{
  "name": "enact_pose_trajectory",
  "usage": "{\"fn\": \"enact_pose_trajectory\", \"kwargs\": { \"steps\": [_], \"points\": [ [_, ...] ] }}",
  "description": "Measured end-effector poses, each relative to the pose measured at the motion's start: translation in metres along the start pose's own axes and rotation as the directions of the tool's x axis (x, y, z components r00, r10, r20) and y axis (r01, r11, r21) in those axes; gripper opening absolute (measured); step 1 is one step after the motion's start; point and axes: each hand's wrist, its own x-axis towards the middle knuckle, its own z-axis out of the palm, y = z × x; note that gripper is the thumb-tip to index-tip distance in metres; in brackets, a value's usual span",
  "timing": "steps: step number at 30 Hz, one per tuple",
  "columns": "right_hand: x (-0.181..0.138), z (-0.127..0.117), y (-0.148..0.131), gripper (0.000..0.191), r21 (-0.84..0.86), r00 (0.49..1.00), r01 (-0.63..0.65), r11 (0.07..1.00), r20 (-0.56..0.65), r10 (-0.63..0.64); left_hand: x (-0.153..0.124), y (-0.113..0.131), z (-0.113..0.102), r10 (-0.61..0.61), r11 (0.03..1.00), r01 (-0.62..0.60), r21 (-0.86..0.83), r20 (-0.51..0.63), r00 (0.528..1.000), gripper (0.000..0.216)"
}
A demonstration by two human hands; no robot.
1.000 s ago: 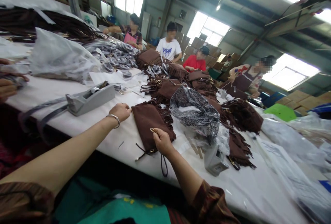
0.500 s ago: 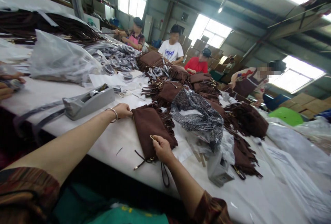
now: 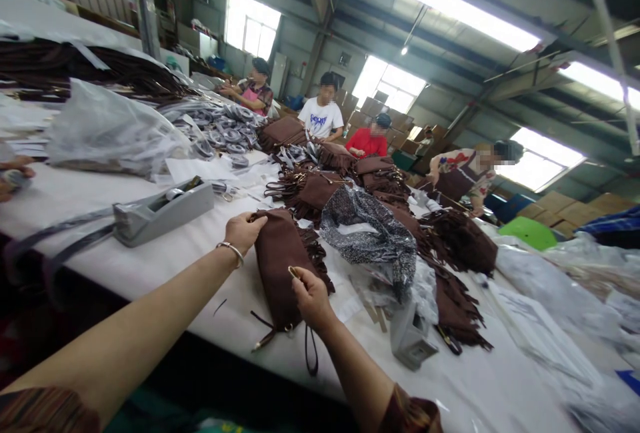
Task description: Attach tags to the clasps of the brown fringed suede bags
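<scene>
A brown suede fringed bag (image 3: 280, 266) lies on the white table (image 3: 90, 193) in front of me. My left hand (image 3: 244, 230), with a silver bangle at the wrist, is closed on the bag's far top corner and lifts it. My right hand (image 3: 311, 296) is closed on the bag's near edge, pinching a small gold metal fitting (image 3: 294, 272). Dark straps (image 3: 310, 353) with a gold tip hang from the bag over the table's near edge.
A grey tape dispenser (image 3: 160, 212) sits to the left. A patterned cloth in clear plastic (image 3: 373, 233) and more brown fringed bags (image 3: 450, 266) lie to the right. Plastic bags (image 3: 110, 126) are piled at the back left. Several people work along the far side.
My left hand has gathered and lifted the bag's far corner, so the bag is now bunched narrower. My right hand stays on the gold fitting. The view has tipped up a little.
</scene>
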Motion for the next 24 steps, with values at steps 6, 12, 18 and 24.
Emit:
{"fn": "enact_pose_trajectory", "kwargs": {
  "steps": [6,12,18,24],
  "points": [
    [0.040,-0.031,-0.061,0.028,-0.172,0.936,0.345,0.923,-0.008,-0.351,-0.036,0.021,-0.011,0.467,0.874,-0.461,0.150,-0.002,0.884,0.026],
    [0.082,-0.047,-0.104,0.025,-0.499,0.871,0.477,0.724,0.159,-0.464,-0.061,0.034,-0.016,0.731,0.652,-0.740,0.167,0.122,0.671,0.025],
    [0.085,-0.049,-0.112,0.026,-0.645,0.855,0.512,0.568,0.320,-0.408,-0.067,0.038,-0.022,0.779,0.555,-0.808,0.196,0.218,0.588,0.025],
    [0.077,-0.055,-0.109,0.027,-0.653,0.855,0.509,0.560,0.307,-0.419,-0.074,0.046,-0.026,0.757,0.562,-0.810,0.168,0.292,0.585,0.034]
  ]
}}
